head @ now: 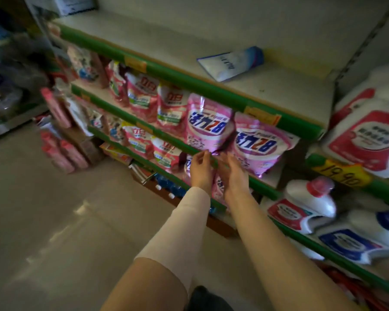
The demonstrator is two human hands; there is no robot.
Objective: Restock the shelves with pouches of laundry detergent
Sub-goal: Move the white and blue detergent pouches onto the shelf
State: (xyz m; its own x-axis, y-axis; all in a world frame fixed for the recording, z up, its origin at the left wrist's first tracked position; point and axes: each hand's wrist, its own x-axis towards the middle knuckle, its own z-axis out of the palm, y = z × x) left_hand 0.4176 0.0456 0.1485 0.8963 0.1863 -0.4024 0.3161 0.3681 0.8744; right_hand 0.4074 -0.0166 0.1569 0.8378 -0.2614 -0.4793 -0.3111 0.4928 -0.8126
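Two pink detergent pouches stand on the middle shelf (184,147), one on the left (208,122) and one on the right (259,142), both upside down. My left hand (201,170) hovers at the shelf's green edge just below the left pouch, fingers loosely curled, holding nothing. My right hand (233,176) is beside it with fingers extended toward the bottom of the pouches, in front of more pink pouches (218,189) on the shelf below. Whether either hand touches a pouch is unclear.
Red-and-white pouches (142,93) fill the middle shelf to the left. A white-blue pouch (231,62) lies flat on the top shelf (279,86). White detergent jugs (310,198) stand at the right. Pink packs (61,153) are stacked on the floor at left.
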